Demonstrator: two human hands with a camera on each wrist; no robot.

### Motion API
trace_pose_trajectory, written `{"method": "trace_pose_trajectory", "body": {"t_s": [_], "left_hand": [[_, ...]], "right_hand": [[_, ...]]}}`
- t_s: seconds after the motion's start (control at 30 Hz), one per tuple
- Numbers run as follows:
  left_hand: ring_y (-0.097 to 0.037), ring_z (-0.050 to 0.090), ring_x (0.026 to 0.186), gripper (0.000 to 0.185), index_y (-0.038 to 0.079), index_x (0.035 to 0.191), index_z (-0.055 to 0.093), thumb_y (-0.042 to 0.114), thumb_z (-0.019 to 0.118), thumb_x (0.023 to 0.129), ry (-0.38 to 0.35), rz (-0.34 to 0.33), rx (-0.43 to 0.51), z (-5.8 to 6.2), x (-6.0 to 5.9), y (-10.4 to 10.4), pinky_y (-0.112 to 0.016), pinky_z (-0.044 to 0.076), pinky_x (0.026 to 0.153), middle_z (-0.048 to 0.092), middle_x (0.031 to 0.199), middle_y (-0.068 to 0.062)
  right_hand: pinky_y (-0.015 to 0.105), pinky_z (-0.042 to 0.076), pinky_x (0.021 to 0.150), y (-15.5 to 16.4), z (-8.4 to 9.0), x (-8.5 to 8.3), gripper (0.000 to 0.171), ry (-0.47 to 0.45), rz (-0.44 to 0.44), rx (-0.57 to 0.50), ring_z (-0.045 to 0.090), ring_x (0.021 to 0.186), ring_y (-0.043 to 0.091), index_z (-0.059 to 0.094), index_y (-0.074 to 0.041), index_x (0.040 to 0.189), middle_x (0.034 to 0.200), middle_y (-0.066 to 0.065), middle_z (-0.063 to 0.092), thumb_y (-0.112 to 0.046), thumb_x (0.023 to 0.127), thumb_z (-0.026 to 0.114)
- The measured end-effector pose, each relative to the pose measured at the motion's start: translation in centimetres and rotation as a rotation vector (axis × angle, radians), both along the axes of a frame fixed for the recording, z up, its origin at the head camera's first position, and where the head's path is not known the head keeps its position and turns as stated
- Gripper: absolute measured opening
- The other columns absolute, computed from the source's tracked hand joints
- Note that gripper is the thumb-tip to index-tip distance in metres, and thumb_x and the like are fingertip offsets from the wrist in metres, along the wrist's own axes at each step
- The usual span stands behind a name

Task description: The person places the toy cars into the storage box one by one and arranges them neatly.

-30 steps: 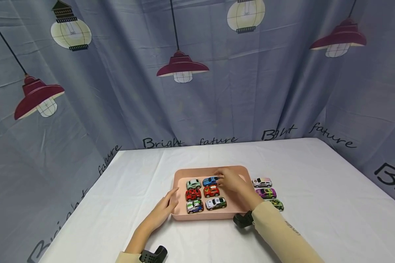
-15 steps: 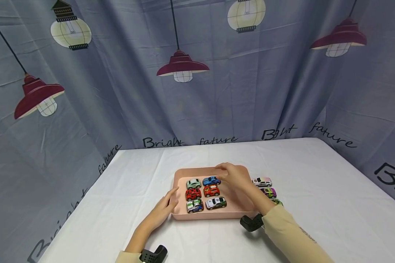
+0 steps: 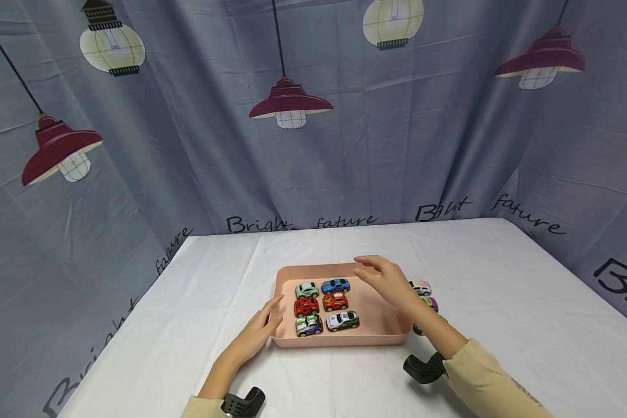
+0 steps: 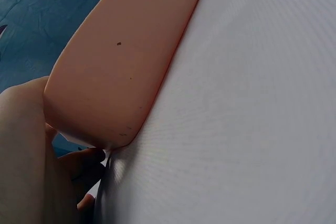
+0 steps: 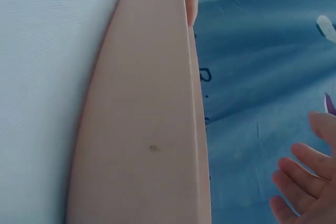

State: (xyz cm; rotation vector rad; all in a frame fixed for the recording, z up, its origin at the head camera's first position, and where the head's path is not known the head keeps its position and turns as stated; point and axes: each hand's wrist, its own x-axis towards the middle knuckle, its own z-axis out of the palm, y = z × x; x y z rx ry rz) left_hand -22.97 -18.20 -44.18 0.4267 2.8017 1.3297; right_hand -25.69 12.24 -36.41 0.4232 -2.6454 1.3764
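A pink tray (image 3: 381, 325) lies on the white tablecloth with several toy cars in two columns: mint (image 3: 306, 289), blue (image 3: 335, 285), two red ones (image 3: 306, 306) and two white-and-green ones (image 3: 342, 320). My left hand (image 3: 261, 328) holds the tray's front left corner, thumb on the rim and fingers against the wall; the left wrist view shows that corner (image 4: 121, 61) beside my hand (image 4: 26, 156). My right hand (image 3: 384, 278) hovers over the tray's bare right part, fingers relaxed, holding nothing. In the right wrist view its fingers (image 5: 302, 182) hang beside the tray wall (image 5: 152, 129).
Three more toy cars stand on the cloth right of the tray: a white-and-pink one (image 3: 421, 287), a purple one (image 3: 432, 303) and a green one (image 3: 419, 331), partly hidden by my right forearm. A blue curtain printed with lamps hangs behind the table.
My right hand has let go of the blue car, lifted and drawn back to the right. The blue car stays in the tray's back row. The left hand has not moved.
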Motion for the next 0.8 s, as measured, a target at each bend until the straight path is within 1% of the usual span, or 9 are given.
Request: {"method": "trace_pose_trajectory", "body": {"t_s": [0.13, 0.23, 0.3, 0.4, 0.5, 0.57, 0.63, 0.8], "left_hand": [[-0.03, 0.044, 0.119, 0.049, 0.018, 0.142, 0.031, 0.032, 0.041, 0.096, 0.001, -0.002, 0.005, 0.0, 0.0, 0.0, -0.055, 0.032, 0.098, 0.048, 0.131, -0.015], [-0.031, 0.044, 0.12, 0.049, 0.019, 0.142, 0.031, 0.033, 0.042, 0.096, 0.001, -0.001, 0.005, 0.1, 0.0, -0.1, -0.055, 0.032, 0.098, 0.047, 0.133, -0.015], [-0.029, 0.045, 0.117, 0.048, 0.021, 0.141, 0.032, 0.034, 0.042, 0.096, -0.002, 0.005, 0.001, 0.1, -0.1, -0.1, -0.055, 0.033, 0.097, 0.049, 0.13, -0.013], [-0.025, 0.047, 0.111, 0.048, 0.021, 0.141, 0.032, 0.033, 0.042, 0.096, -0.006, 0.01, 0.0, 0.1, -0.1, 0.0, -0.053, 0.035, 0.095, 0.053, 0.12, -0.01], [-0.021, 0.047, 0.104, 0.048, 0.022, 0.141, 0.032, 0.033, 0.042, 0.096, -0.019, 0.013, 0.001, 0.1, 0.0, 0.0, -0.048, 0.036, 0.092, 0.055, 0.106, -0.007], [-0.02, 0.046, 0.103, 0.048, 0.022, 0.141, 0.032, 0.034, 0.042, 0.096, -0.026, 0.015, -0.002, 0.1, 0.0, 0.0, -0.047, 0.036, 0.091, 0.055, 0.102, -0.005], [-0.02, 0.046, 0.103, 0.048, 0.023, 0.141, 0.032, 0.035, 0.042, 0.096, -0.027, 0.016, -0.005, 0.1, 0.0, 0.1, -0.046, 0.036, 0.091, 0.055, 0.102, -0.005], [-0.023, 0.047, 0.107, 0.048, 0.021, 0.141, 0.032, 0.034, 0.042, 0.096, -0.017, 0.017, -0.003, 0.1, 0.0, 0.0, -0.049, 0.036, 0.094, 0.054, 0.109, -0.007]], "right_hand": [[0.05, 0.043, 0.094, 0.7, 0.2, 1.0, 0.046, 0.019, -0.008, -0.043, 0.048, 0.12, 0.034, 0.053, -0.013, 0.127, 0.131, 0.013, 0.051, -0.039, 0.089, 0.056], [0.05, 0.041, 0.095, 1.3, 0.3, 1.7, 0.046, 0.059, -0.017, -0.081, 0.047, 0.12, 0.033, 0.053, -0.012, 0.126, 0.13, 0.012, 0.052, -0.038, 0.089, 0.056], [0.051, 0.039, 0.096, 1.7, 0.3, 2.2, 0.044, 0.092, -0.031, -0.094, 0.046, 0.12, 0.032, 0.054, -0.012, 0.126, 0.13, 0.011, 0.052, -0.037, 0.089, 0.056], [0.051, 0.035, 0.099, 2.3, 0.3, 2.9, 0.043, 0.117, -0.052, -0.107, 0.045, 0.121, 0.03, 0.054, -0.012, 0.125, 0.13, 0.01, 0.053, -0.035, 0.089, 0.056], [0.051, 0.034, 0.099, 3.0, 0.2, 3.4, 0.044, 0.117, -0.062, -0.096, 0.045, 0.121, 0.029, 0.053, -0.013, 0.126, 0.129, 0.009, 0.053, -0.036, 0.089, 0.057], [0.051, 0.037, 0.097, 3.4, 0.2, 3.8, 0.045, 0.112, -0.066, -0.079, 0.045, 0.121, 0.03, 0.053, -0.014, 0.126, 0.129, 0.009, 0.053, -0.037, 0.088, 0.057], [0.05, 0.041, 0.093, 3.9, 0.2, 4.3, 0.046, 0.102, -0.071, -0.056, 0.045, 0.12, 0.031, 0.052, -0.014, 0.127, 0.13, 0.01, 0.052, -0.037, 0.088, 0.058], [0.052, 0.042, 0.09, 5.5, -0.1, 5.2, 0.046, 0.092, -0.085, 0.0, 0.047, 0.117, 0.032, 0.051, -0.014, 0.128, 0.129, 0.012, 0.052, -0.034, 0.088, 0.059]]}}
